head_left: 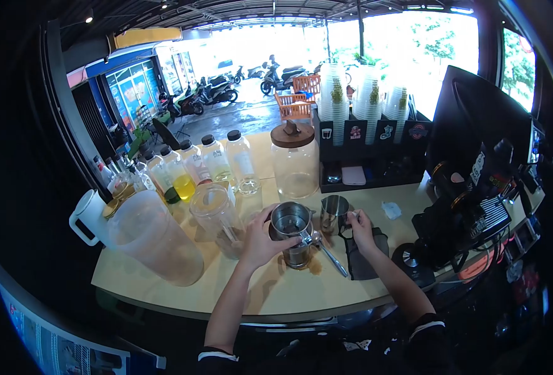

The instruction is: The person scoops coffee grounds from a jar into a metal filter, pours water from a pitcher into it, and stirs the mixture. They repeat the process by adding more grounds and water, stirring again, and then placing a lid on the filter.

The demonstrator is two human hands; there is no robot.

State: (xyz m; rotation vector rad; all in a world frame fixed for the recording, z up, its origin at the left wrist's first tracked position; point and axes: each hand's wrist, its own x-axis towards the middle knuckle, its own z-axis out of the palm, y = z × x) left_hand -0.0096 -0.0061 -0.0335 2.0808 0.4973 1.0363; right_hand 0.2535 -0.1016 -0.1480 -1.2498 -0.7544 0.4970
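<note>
My left hand is wrapped round a round metal cup that sits at the top of a metal and glass vessel on the counter. A long metal handle slants down to the right from beside that vessel. My right hand has its fingers closed on the handle of a metal pitcher, just right of the cup. Below the right hand lies a dark mat. A brown wet patch shows near the vessel's base.
Left on the counter are a large plastic jug, a clear container and capped bottles. A wooden-lidded jar and a black cup rack stand behind. Right is a black machine; a crumpled tissue lies nearby.
</note>
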